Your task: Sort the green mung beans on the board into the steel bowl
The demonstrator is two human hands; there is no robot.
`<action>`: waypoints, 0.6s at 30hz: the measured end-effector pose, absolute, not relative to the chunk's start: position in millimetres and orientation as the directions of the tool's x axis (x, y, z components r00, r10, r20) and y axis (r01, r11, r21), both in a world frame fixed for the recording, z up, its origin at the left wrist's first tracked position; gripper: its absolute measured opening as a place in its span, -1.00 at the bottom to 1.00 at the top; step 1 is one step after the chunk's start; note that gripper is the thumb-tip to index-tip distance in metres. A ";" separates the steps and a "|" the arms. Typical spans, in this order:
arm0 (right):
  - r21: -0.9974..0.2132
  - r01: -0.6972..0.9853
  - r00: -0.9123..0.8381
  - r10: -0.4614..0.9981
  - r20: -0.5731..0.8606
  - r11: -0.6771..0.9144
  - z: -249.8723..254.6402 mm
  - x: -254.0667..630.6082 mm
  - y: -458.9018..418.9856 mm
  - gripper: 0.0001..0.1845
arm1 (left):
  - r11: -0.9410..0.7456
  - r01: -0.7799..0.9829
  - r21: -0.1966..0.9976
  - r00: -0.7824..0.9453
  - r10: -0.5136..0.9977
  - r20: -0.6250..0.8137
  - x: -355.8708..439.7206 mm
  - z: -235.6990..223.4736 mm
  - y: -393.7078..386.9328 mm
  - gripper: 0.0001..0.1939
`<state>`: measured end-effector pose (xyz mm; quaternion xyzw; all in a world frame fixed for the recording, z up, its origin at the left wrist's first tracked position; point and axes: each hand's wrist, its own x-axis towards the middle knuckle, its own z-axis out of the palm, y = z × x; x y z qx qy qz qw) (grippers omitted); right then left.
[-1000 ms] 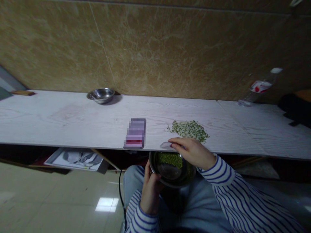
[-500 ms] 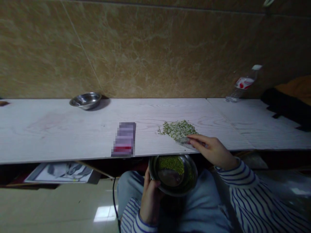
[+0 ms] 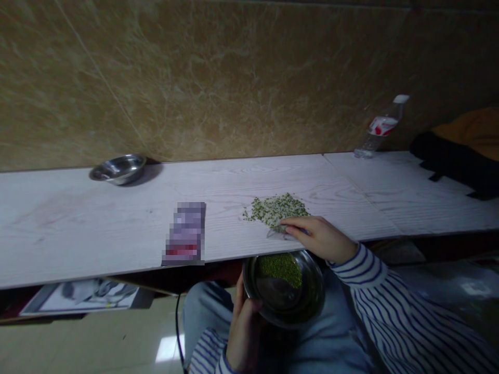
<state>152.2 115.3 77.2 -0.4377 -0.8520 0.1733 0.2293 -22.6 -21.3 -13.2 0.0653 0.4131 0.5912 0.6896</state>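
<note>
Round shiny steel bowl is held over the lap, just in front of the worktop edge; small green grains are gathered toward its far side. Its left rim is gripped by the left hand, thumb over the rim, fingers around the outside. A small clear plastic piece is pinched between thumb and fingers of the right hand, at the near edge of a loose patch of green and whitish bits spread on the white wood-grain worktop. Left of the patch, a flat purple-grey rectangular item is laid near the front edge, details pixelated. Farther back: second, shallow steel bowl at left, clear bottle with red-and-white label at right, beside black and orange-brown fabric. Below, at left, utensils are seen in a grey-edged white tray.
</note>
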 end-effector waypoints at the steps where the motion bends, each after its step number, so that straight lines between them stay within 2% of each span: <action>1: -0.493 0.672 -0.507 0.828 0.239 0.553 77.6 151.8 119.1 -0.69 | 0.295 -0.767 0.570 -0.031 0.870 -0.492 -21.4 -14.9 -21.1 -0.24; 9: -0.430 0.681 -0.522 0.805 0.284 0.593 73.0 152.7 149.8 -0.67 | 0.280 -0.794 0.540 0.008 0.893 -0.451 -17.7 -37.6 -19.1 -0.23; 14: -0.499 0.646 -0.488 0.815 0.312 0.578 70.2 155.5 164.4 -0.69 | 0.292 -0.790 0.539 0.028 0.895 -0.444 -16.7 -46.8 -14.6 -0.24; 18: -0.584 0.573 -0.425 0.818 0.388 0.575 73.4 167.2 169.8 -0.70 | 0.265 -0.796 0.544 0.004 0.901 -0.433 -8.3 -42.8 -10.9 -0.28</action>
